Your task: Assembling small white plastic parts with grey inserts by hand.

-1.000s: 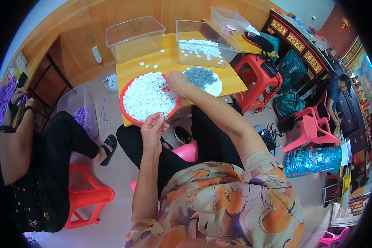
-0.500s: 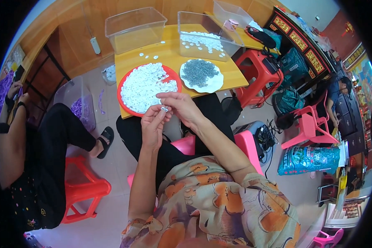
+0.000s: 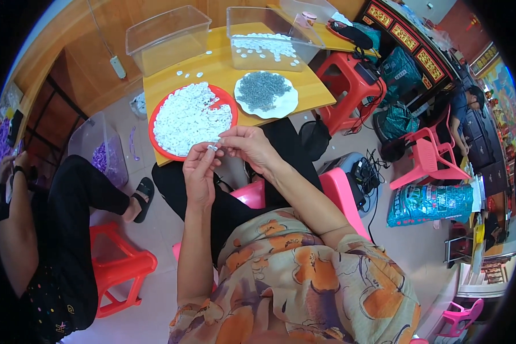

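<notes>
Head view: a white piece (image 3: 212, 148) sits between both hands (image 3: 199, 174) (image 3: 252, 150).

The small white piece (image 3: 213, 147) in the left hand (image 3: 200, 167) is partly covered and too small for its form to be told; whether the right hand (image 3: 252, 149) also grips it is unclear. Beyond the grip, rightward, grey bits (image 3: 261, 90) are too small to identify. Below it, black trousers (image 3: 286, 142) and patterned shirt (image 3: 304, 269) hide most of a pink seat (image 3: 252, 195). Far left, a co-worker (image 3: 69, 229) is cut off.

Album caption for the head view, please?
Left hand and right hand meet at a small pale piece near a red tray of white pieces.
</notes>
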Demonstrator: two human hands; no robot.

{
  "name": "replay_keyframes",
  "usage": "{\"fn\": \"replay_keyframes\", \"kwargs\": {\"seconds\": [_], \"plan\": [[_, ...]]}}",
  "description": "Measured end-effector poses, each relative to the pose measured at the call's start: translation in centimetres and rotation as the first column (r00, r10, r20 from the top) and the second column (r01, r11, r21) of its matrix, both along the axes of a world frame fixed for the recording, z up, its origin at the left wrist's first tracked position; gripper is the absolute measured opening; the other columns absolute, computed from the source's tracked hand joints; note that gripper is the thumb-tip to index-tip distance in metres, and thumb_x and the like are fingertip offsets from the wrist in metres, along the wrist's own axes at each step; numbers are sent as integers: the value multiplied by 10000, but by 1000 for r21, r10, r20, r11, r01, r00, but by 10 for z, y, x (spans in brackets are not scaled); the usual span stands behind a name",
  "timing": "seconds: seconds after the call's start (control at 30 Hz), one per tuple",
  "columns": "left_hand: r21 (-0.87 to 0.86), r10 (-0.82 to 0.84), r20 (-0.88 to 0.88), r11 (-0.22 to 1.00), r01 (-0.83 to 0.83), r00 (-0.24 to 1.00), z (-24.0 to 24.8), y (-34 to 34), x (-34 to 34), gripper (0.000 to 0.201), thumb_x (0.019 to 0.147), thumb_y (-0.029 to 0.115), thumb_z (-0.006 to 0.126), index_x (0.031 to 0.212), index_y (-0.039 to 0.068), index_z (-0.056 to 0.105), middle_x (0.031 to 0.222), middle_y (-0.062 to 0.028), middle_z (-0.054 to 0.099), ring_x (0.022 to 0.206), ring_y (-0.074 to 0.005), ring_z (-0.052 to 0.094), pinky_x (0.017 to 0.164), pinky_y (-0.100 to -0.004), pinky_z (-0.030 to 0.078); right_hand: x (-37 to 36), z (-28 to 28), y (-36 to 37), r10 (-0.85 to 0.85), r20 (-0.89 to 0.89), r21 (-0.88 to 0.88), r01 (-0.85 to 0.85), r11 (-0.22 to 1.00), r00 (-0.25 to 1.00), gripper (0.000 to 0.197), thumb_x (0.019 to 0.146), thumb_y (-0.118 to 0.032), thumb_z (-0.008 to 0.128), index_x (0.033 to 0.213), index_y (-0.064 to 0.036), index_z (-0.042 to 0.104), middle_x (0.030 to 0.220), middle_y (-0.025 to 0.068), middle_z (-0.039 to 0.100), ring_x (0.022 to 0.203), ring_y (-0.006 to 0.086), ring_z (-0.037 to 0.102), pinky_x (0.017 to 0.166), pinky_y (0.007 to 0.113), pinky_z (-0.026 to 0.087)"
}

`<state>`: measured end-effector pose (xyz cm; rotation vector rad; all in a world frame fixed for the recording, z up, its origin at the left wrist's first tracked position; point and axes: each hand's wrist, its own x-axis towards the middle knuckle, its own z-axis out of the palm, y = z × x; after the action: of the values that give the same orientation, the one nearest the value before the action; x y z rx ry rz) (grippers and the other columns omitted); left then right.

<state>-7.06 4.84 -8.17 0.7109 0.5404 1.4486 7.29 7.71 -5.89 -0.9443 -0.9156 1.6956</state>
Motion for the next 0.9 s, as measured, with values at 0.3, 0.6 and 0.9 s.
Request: {"fn": "replay_keyframes", "kwargs": {"seconds": [0.3,0.6,0.9], "plan": [[-65,114,-175,990,-127,978,-3,0,4,142,841,77,582,958,-3,572,826,-72,640,683,-81,569,623,-179,422,-6,12,-7,-96,-38,40,98,994,995,218,785,-22,613,997,29,606,763,39,600,610,58,498,574,170,422],[-48,145,-226,986,-160,963,-2,0,4,143,831,69,589,953,-5,579,826,-72,644,673,-76,561,619,-179,412,-10,16,-13,-157,152,132,138,982,976,221,776,-44,631,992,1,645,807,40,636,630,44,487,583,164,401],[-35,148,-234,987,-160,961,-2,-1,4,147,831,67,588,957,-8,578,823,-70,642,674,-77,558,624,-183,411,-10,16,-14,-150,175,140,127,982,973,220,780,-43,629,996,-5,648,833,36,644,664,43,510,611,166,421]]}}
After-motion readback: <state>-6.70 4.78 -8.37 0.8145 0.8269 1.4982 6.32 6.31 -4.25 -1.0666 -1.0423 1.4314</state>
